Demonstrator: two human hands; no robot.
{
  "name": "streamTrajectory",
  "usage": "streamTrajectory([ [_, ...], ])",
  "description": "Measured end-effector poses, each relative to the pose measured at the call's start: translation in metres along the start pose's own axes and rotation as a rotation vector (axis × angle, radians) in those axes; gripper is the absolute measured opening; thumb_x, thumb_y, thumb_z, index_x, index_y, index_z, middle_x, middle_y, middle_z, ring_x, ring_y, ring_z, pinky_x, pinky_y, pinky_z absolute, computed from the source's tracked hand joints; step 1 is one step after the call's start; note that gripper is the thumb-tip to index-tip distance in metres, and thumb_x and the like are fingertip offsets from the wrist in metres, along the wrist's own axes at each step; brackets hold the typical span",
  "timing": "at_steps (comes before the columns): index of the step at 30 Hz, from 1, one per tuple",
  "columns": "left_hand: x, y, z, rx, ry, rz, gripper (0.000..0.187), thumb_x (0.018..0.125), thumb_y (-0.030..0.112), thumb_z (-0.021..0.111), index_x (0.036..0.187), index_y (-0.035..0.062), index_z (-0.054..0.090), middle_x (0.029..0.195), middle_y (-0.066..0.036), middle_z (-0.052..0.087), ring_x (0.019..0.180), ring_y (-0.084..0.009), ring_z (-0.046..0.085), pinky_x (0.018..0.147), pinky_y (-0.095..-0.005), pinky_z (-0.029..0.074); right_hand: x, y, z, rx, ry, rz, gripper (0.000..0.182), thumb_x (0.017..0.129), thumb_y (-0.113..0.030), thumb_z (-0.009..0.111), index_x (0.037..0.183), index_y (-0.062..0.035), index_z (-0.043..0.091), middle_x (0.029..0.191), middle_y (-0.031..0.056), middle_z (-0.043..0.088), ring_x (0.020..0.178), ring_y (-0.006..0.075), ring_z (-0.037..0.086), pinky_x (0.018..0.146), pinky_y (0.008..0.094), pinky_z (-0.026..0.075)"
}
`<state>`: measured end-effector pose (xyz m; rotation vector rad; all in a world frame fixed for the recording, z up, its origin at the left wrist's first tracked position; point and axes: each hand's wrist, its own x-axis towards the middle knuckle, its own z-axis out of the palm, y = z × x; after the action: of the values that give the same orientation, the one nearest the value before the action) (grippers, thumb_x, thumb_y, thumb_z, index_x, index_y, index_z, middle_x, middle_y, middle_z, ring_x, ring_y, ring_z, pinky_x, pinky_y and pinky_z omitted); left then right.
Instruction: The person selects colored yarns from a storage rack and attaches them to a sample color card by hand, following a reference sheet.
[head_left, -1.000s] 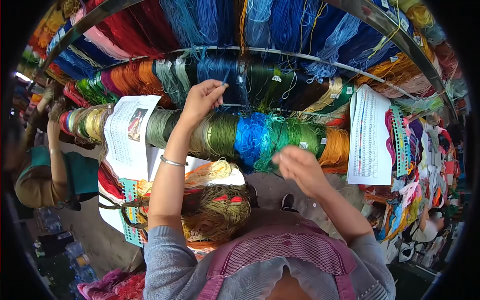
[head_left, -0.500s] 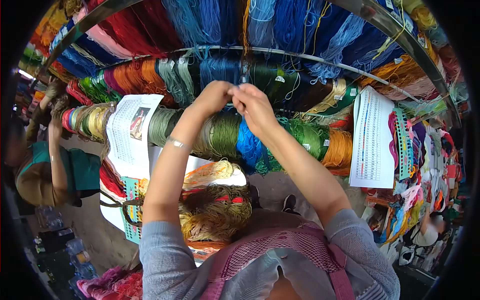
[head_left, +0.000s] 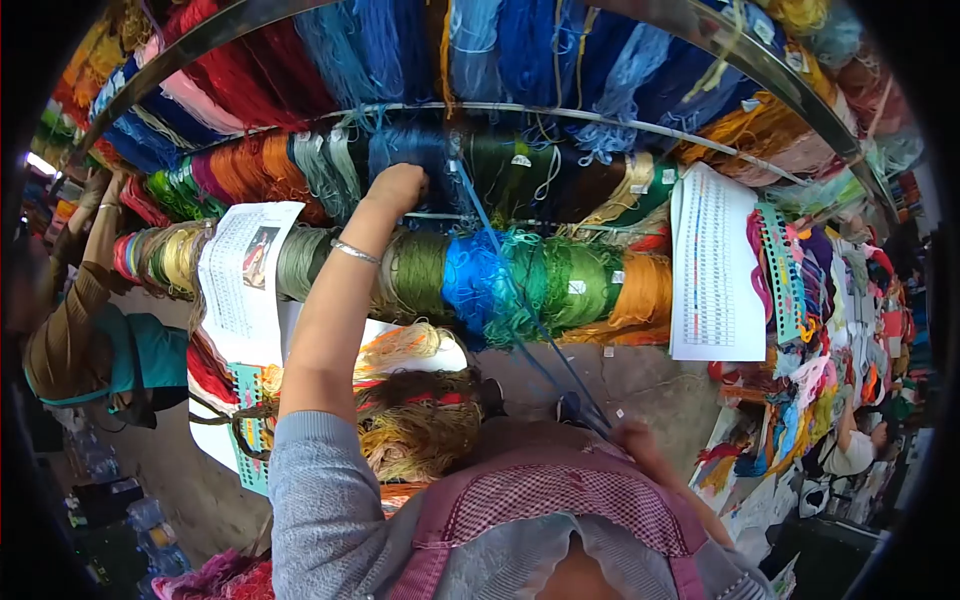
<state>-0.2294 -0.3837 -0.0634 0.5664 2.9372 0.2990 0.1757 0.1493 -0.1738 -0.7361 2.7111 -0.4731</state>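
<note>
A strand of blue thread (head_left: 483, 215) runs taut from the hanging skeins, over the rolled bundle of skeins, down toward my body. Its lower end reaches my right hand (head_left: 635, 440), low by my apron; the hand is blurred but appears closed on the thread. My left hand (head_left: 398, 188) is a fist in front of the dark blue skein (head_left: 410, 145); whatever its fingers hold is hidden. Below it lie the olive green skein (head_left: 418, 272), the bright blue skein (head_left: 465, 275) and the teal skein (head_left: 515, 280).
Printed charts hang at left (head_left: 235, 270) and right (head_left: 718, 265). A curved metal rail (head_left: 560, 112) carries more skeins. Beside a turquoise perforated card (head_left: 250, 420) lies a pile of brown and yellow thread (head_left: 415, 440). Another person (head_left: 110, 345) works at left.
My hands were together by the rail. My right hand has pulled down and back toward my body, drawing out the blue thread; my left has stayed high, slightly further left in view.
</note>
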Motion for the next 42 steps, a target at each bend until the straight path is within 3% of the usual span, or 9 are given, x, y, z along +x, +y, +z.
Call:
streamTrajectory([
  [2, -0.005, -0.006, -0.003, -0.066, -0.091, 0.048, 0.019, 0.074, 0.018, 0.068, 0.09, 0.0076, 0.073, 0.091, -0.019, 0.068, 0.086, -0.0366, 0.065, 0.076, -0.0444, 0.051, -0.134, 0.113, 0.141, -0.328, -0.66, 0.289, 0.02, 0.082, -0.025, 0.058, 0.081, -0.0078, 0.069, 0.074, 0.0116, 0.067, 0.067, 0.0323, 0.064, 0.072, 0.0399, 0.052],
  [8, -0.096, 0.109, -0.089, 0.121, 0.479, -0.131, 0.025, 0.079, 0.021, 0.071, 0.1, 0.0072, 0.069, 0.11, -0.014, 0.065, 0.093, -0.0275, 0.065, 0.076, -0.0378, 0.053, -0.033, -0.016, -0.076, 0.795, -0.112, 0.93, 0.024, 0.087, -0.028, 0.059, 0.085, -0.0079, 0.071, 0.073, 0.0057, 0.067, 0.062, 0.0176, 0.062, 0.069, 0.0397, 0.051],
  [9, -0.105, 0.146, -0.103, -0.187, 0.343, -0.2, 0.024, 0.085, 0.027, 0.066, 0.094, 0.0048, 0.07, 0.1, -0.014, 0.068, 0.085, -0.0255, 0.067, 0.071, -0.0361, 0.053, -0.029, 0.006, -0.044, 0.742, 0.196, 0.377, 0.022, 0.094, -0.022, 0.056, 0.093, -0.0056, 0.069, 0.073, 0.0034, 0.062, 0.057, 0.0102, 0.055, 0.057, 0.0299, 0.046],
  [10, -0.113, 0.184, -0.105, -0.49, 0.181, -0.265, 0.032, 0.091, 0.033, 0.06, 0.089, 0.0024, 0.07, 0.09, -0.015, 0.07, 0.077, -0.0235, 0.068, 0.065, -0.0343, 0.054, 0.011, -0.044, -0.112, 1.442, 0.091, 0.643, 0.02, 0.097, -0.016, 0.052, 0.105, -0.0031, 0.066, 0.073, 0.0026, 0.057, 0.054, 0.0074, 0.051, 0.049, 0.0221, 0.038],
  [15, -0.141, 0.332, -0.04, -1.383, -0.713, 0.15, 0.072, 0.099, 0.055, 0.028, 0.114, -0.006, 0.062, 0.112, -0.019, 0.065, 0.107, -0.023, 0.062, 0.092, -0.0342, 0.049, 0.057, -0.121, -0.238, 1.628, 0.129, 0.252, 0.044, 0.096, -0.012, 0.052, 0.139, -0.005, 0.043, 0.064, 0.0031, 0.057, 0.044, 0.0032, 0.04, 0.041, 0.0176, 0.03],
  [22, -0.114, 0.387, -0.06, -1.934, -0.336, 0.204, 0.076, 0.1, 0.055, 0.016, 0.136, -0.0068, 0.041, 0.138, -0.019, 0.047, 0.129, -0.0278, 0.045, 0.112, -0.0399, 0.03, 0.059, -0.107, -0.234, 1.513, 0.251, 0.095, 0.032, 0.097, -0.012, 0.051, 0.127, -0.0025, 0.05, 0.074, 0.0028, 0.06, 0.057, 0.004, 0.05, 0.051, 0.0177, 0.038],
  [26, -0.113, 0.391, -0.069, -1.612, -0.233, 0.255, 0.076, 0.1, 0.054, 0.016, 0.127, -0.0066, 0.053, 0.134, -0.017, 0.053, 0.125, -0.0249, 0.049, 0.11, -0.0384, 0.031, 0.078, -0.108, -0.243, 1.29, 0.605, 0.034, 0.025, 0.093, -0.011, 0.06, 0.115, 0.0012, 0.056, 0.092, 0.0029, 0.065, 0.086, 0.0061, 0.058, 0.076, 0.0233, 0.048],
  [31, -0.109, 0.383, -0.067, -1.59, -0.144, 0.212, 0.034, 0.098, 0.016, 0.046, 0.11, -0.0107, 0.063, 0.117, -0.019, 0.064, 0.1, -0.0222, 0.065, 0.092, -0.0307, 0.049, 0.09, -0.098, -0.249, 1.252, 0.672, 0.069, 0.016, 0.093, -0.012, 0.061, 0.098, 0.003, 0.063, 0.096, 0.002, 0.064, 0.086, 0.0063, 0.057, 0.077, 0.0223, 0.048],
  [42, -0.111, 0.381, -0.07, -1.677, -0.138, 0.096, 0.035, 0.094, 0.018, 0.046, 0.106, -0.0085, 0.065, 0.115, -0.019, 0.065, 0.095, -0.0185, 0.066, 0.086, -0.0302, 0.051, 0.103, -0.099, -0.255, 1.319, 0.642, 0.051, 0.011, 0.09, -0.007, 0.063, 0.097, 0.0013, 0.066, 0.087, 0.0009, 0.064, 0.078, 0.006, 0.055, 0.07, 0.0206, 0.044],
])
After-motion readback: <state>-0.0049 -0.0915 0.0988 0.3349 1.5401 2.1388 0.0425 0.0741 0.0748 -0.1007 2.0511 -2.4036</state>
